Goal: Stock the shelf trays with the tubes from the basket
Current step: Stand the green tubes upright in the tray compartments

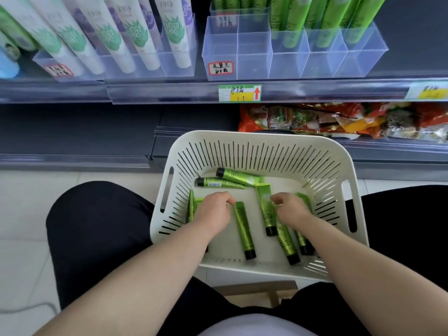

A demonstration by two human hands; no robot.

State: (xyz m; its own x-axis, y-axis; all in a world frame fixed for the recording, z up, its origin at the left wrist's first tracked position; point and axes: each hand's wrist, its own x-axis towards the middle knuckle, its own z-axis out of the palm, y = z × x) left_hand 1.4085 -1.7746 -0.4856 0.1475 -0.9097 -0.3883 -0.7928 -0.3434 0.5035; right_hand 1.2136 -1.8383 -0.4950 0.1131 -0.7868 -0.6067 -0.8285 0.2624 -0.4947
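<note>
Shop shelving is filling the upper half of my view, with a pale tiled floor below it and the basket (266, 146) sitting between the person's knees. I am judging the job as partly done. The clear tray (254, 66) on the shelf is showing green tubes standing in its three right-hand compartments, while the two compartments on its left, behind the handwritten label (220, 68), are holding nothing. Beside it, white tubes (150, 32) are leaning in a separate tray.

Plenty is waiting to be moved: I am counting at least eight tubes (243, 229) lying loose on the basket floor, pointing every way, some overlapping. They are slim, glossy green, each with a black cap, one reading "Chamomile", and they look light and easy to pick up.

Both hands are reaching down into the basket. The left hand (213, 212) is lying over the tubes at the left side with its fingers (229, 202) curling downward. The right hand (291, 209) is doing the same beside the "Chamomile" tube. I cannot tell whether either is actually grasping a tube or only touching one.
</note>
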